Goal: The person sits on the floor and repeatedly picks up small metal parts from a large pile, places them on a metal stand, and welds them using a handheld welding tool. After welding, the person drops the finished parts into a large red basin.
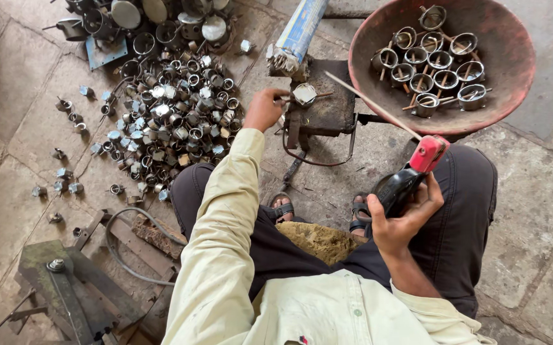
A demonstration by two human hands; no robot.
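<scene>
A small metal cup piece (304, 94) sits on a dark, rusty iron work block (327, 108) on the stone floor (21, 191), between the person's knees. The left hand (265, 110) is closed on a thin rod at the piece's edge, pinning it to the block. The right hand (407, 220) is clenched around a black welding electrode holder (399, 186) with a red clamp, and its long electrode rod (372, 105) slants up toward the piece, tip just short of it.

Behind the block lies a blue packet of electrodes (297, 32). At right, a rusty red pan (359, 70) holds finished cups with wire handles. At left, a heap of loose metal rings and cups (174, 115) spreads over the floor, with a grey cable (123, 255) near a green steel frame.

The bare fingers sit close to the joint, so a slipping rod or spatter could burn them. The piece rests loose and could shift under the electrode, spoiling the weld.
</scene>
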